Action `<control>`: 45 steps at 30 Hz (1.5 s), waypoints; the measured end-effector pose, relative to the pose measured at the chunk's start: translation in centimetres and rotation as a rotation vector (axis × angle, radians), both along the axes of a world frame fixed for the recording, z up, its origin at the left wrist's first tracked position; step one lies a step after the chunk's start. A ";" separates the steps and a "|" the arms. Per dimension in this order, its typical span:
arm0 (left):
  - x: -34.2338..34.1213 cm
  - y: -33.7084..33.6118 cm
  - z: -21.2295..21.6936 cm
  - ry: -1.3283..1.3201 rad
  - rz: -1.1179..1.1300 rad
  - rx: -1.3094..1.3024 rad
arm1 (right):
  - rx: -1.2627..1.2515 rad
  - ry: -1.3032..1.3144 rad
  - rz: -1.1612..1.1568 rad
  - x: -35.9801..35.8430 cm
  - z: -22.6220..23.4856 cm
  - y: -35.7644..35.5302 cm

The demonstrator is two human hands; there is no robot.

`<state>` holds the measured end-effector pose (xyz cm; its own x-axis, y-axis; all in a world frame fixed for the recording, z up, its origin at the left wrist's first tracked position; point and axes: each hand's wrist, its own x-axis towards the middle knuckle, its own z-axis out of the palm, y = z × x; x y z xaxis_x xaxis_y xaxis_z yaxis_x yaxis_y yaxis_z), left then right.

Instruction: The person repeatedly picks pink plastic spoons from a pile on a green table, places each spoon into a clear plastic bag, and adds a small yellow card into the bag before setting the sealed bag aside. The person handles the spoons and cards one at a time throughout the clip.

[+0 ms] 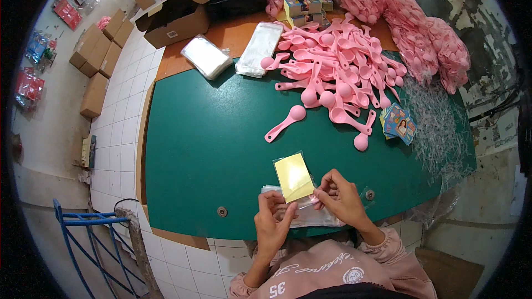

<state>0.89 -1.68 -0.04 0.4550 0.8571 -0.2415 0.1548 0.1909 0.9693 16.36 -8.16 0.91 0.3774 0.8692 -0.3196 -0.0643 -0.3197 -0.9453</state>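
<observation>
**Yellow card held at lower centre; pink spoons crowd the upper right**

Your green table (199,138) fills mid-frame. A pile of pink spoons (344,57) blocks its upper right, beside bagged pink spoons (410,39). Tangled clear plastic (440,127) covers the right side. An open carton (177,26) stands upper left, near two stacks of clear bags (259,50). Loose clear bags (316,218) lie beneath your hands. Your left hand (272,221) and right hand (343,199) pinch the clear sleeve (301,185) around the yellow card (292,173). Printed cards (399,124) lie right of centre; one single spoon (286,123) lies just above the sleeve.
</observation>
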 end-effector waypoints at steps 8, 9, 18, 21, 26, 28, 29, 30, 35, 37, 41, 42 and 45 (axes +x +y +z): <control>-0.3 0.1 0.7 0.023 -0.008 -0.057 | 0.065 -0.110 0.068 -0.3 -0.1 -0.2; -0.3 0.3 1.0 0.049 -0.062 -0.032 | 0.067 -0.112 0.067 -0.3 0.0 -0.2; -2.1 4.2 2.3 0.092 -0.104 0.182 | 0.094 -0.516 0.312 2.9 2.9 0.2; -4.9 7.6 2.6 0.138 0.148 0.320 | 0.050 -0.918 0.341 7.3 5.2 2.7; -9.1 12.3 -0.7 0.635 0.150 0.649 | -0.041 -1.337 0.285 19.1 7.4 12.9; -9.0 12.6 -0.8 1.020 0.064 0.677 | -0.017 -1.258 0.241 22.6 7.0 16.8; -8.3 12.6 -0.8 1.010 0.068 0.689 | -0.012 -1.268 0.228 24.5 6.4 18.4; -7.6 12.3 -0.8 1.007 0.019 0.660 | -0.075 -1.360 0.172 26.6 5.6 19.7; -7.3 11.2 -2.7 1.109 -0.015 0.744 | -0.228 -1.157 0.106 31.1 0.9 24.2; -7.4 11.2 -2.6 1.150 -0.018 0.718 | -0.282 -1.248 0.014 29.2 -0.6 23.0; -6.8 11.4 -2.7 1.194 -0.044 0.694 | -0.212 -1.317 0.129 25.9 -0.2 20.0; -6.7 11.3 -2.5 1.191 -0.040 0.697 | -0.274 -1.270 0.171 25.7 -0.4 19.6; -6.9 11.5 -2.5 1.200 -0.048 0.675 | -0.243 -1.298 0.208 23.9 -1.2 18.1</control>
